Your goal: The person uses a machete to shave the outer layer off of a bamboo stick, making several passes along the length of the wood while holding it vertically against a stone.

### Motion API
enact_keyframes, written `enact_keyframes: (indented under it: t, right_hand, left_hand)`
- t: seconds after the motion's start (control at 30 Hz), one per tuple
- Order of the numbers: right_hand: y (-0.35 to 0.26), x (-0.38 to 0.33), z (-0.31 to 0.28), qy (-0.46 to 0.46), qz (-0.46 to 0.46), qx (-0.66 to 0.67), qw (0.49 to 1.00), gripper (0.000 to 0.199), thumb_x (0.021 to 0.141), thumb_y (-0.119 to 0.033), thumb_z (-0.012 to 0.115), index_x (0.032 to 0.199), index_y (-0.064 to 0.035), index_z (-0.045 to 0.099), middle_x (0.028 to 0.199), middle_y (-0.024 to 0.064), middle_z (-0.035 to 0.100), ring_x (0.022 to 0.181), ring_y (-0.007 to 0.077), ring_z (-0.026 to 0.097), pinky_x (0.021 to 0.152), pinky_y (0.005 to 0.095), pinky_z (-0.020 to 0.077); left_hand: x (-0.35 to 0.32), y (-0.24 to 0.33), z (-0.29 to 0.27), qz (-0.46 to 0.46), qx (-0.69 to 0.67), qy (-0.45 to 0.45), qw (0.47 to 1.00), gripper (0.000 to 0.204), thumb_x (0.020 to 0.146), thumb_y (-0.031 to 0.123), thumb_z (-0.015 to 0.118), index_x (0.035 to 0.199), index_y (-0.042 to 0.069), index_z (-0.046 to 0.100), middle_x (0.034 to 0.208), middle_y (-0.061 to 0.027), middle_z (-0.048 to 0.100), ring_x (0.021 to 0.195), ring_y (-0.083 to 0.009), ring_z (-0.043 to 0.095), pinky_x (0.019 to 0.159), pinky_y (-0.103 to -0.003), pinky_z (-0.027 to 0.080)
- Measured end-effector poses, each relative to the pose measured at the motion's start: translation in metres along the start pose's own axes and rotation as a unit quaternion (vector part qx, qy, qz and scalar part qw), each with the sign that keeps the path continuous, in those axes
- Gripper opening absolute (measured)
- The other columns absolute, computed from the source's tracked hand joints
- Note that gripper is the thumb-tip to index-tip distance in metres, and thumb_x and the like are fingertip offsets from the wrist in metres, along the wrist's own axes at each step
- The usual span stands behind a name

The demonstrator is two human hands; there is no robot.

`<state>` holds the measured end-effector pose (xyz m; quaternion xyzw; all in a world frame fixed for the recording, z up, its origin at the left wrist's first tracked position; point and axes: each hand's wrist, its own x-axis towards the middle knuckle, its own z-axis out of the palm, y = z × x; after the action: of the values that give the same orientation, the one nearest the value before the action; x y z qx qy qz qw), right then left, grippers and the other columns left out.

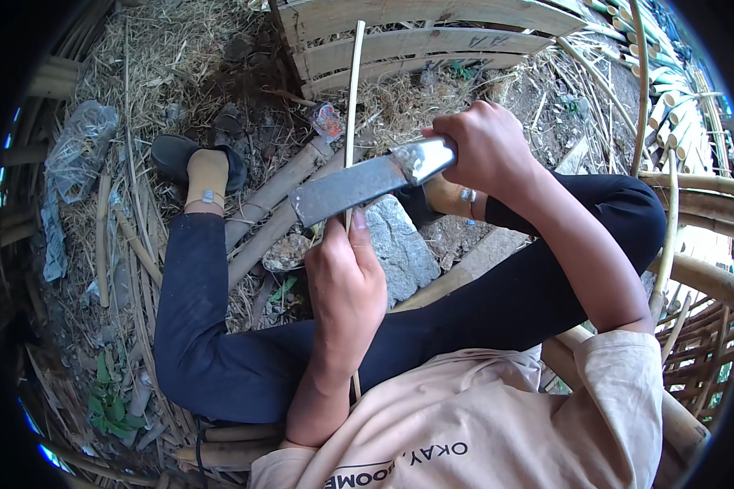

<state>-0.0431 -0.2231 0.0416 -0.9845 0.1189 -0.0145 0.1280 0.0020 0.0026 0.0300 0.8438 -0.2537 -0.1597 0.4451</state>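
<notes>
Right hand (488, 153) clamps the broad grey metal blade (351, 190) at two o'clock; left hand (344, 284) pinches the slim pale wooden strip (353, 94); keep that thumb (360, 228) clear.

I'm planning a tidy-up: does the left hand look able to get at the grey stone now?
Probably yes: the grey stone appears just right of the left hand, its top mostly uncovered. But that hand grips the pale strip, so it would likely have to let go.

From the flat grey metal blade (347, 191), a slatted pale wooden crate (432, 41) stands at one o'clock, an angular grey stone (400, 259) at five.
</notes>
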Motion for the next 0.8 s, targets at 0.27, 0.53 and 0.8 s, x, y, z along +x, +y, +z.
enact_keyframes:
  t: [0.27,0.53,0.8]
  right_hand:
    - [0.082,0.020,-0.050,0.110,0.202,-0.167,0.959,0.019,0.081,-0.019,0.068,0.093,-0.0057,0.075,0.078,0.0218,0.070,0.074,0.0386,0.069,0.072,0.0464,0.0554]
    - [0.001,-0.011,-0.033,0.072,0.004,0.012,0.997,0.014,0.069,-0.010,0.066,0.081,-0.0059,0.073,0.064,0.0171,0.065,0.063,0.0349,0.067,0.064,0.0415,0.0540]
    - [-0.012,-0.007,-0.008,-0.036,0.032,0.032,0.998,0.016,0.058,-0.015,0.065,0.071,-0.0058,0.069,0.061,0.0172,0.064,0.062,0.0376,0.066,0.065,0.0455,0.0559]
  left_hand:
    - [-0.017,0.013,-0.001,0.008,-0.070,-0.012,0.997,0.032,0.105,0.023,0.048,0.087,-0.003,0.057,0.053,-0.0170,0.046,0.047,-0.0342,0.051,0.049,-0.045,0.034]
    - [0.001,-0.011,-0.013,-0.057,-0.169,-0.074,0.981,0.043,0.107,0.034,0.043,0.079,0.003,0.050,0.056,-0.0038,0.042,0.050,-0.0161,0.041,0.048,-0.034,0.032]
    - [0.000,-0.002,-0.003,-0.004,-0.112,-0.023,0.993,0.041,0.108,0.031,0.042,0.085,-0.001,0.055,0.055,-0.0045,0.040,0.049,-0.0121,0.038,0.048,-0.034,0.030]
